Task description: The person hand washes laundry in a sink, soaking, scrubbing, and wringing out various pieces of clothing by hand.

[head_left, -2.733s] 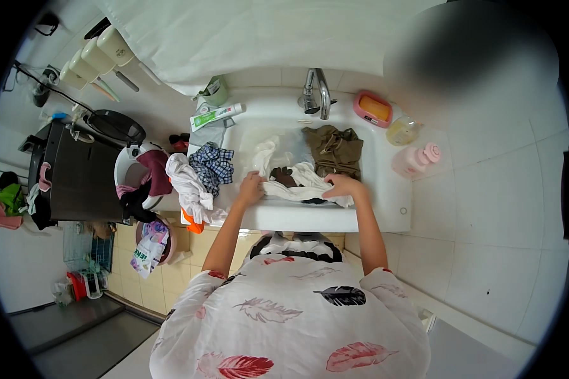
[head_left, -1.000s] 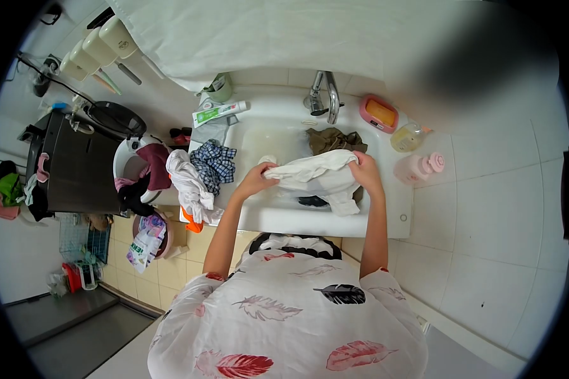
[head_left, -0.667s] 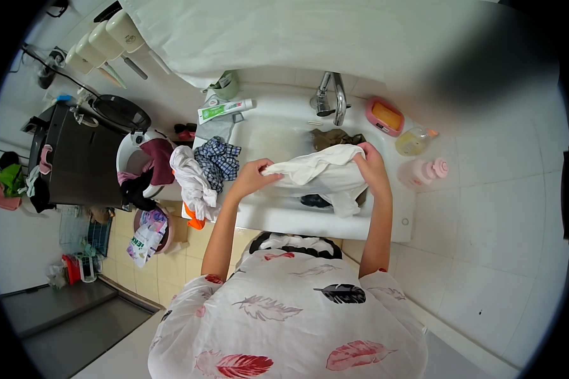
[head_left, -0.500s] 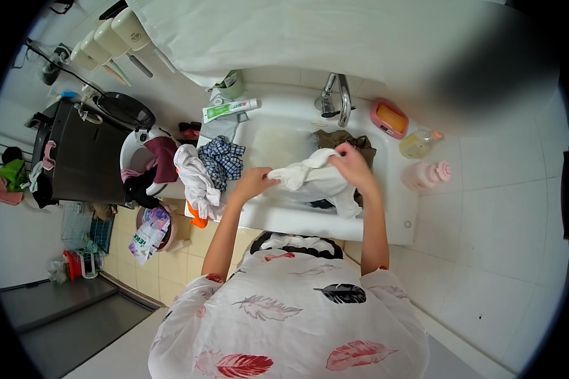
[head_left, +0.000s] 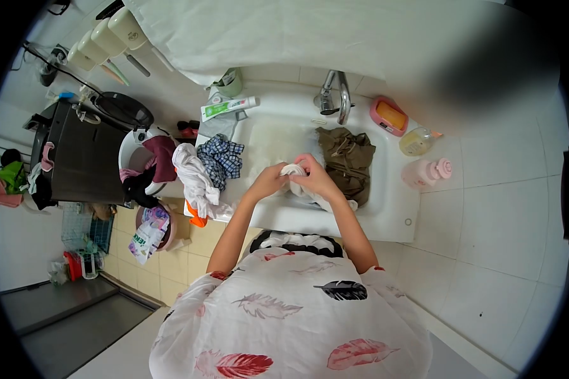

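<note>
Two hands are close together over the sink point(head_left: 395, 205), with a white cloth point(head_left: 293, 170) bunched up between them. The left hand point(head_left: 269, 182) has its fingers pinched on one side of the white cloth. The right hand point(head_left: 315, 179) has its fingers bent and gripping the other side, so the fingers of both hands nearly meet. The white cloth is above the front part of the sink, and some white cloth hangs down under the right arm, near the front edge. Just beside the right hand, a brown cloth point(head_left: 346, 158) lies in a heap in the sink. The tap point(head_left: 344, 101) stands at the back. Near it, on the right, a pink dish point(head_left: 382, 123) holds an orange soap point(head_left: 393, 117). Next come a yellow bottle point(head_left: 416, 143) and a pink bottle point(head_left: 423, 173), both standing up. On the left side of the sink, a tube point(head_left: 224, 110) lies near a green cup point(head_left: 231, 82). In front of the tube there is a blue checked cloth point(head_left: 220, 161), touching a pile of white clothes point(head_left: 195, 177). Something orange point(head_left: 198, 218) pokes out under that pile. Further left, a dark red cloth point(head_left: 164, 158) and a black cloth point(head_left: 140, 191) hang over the rim of a white tub point(head_left: 130, 151).
</note>
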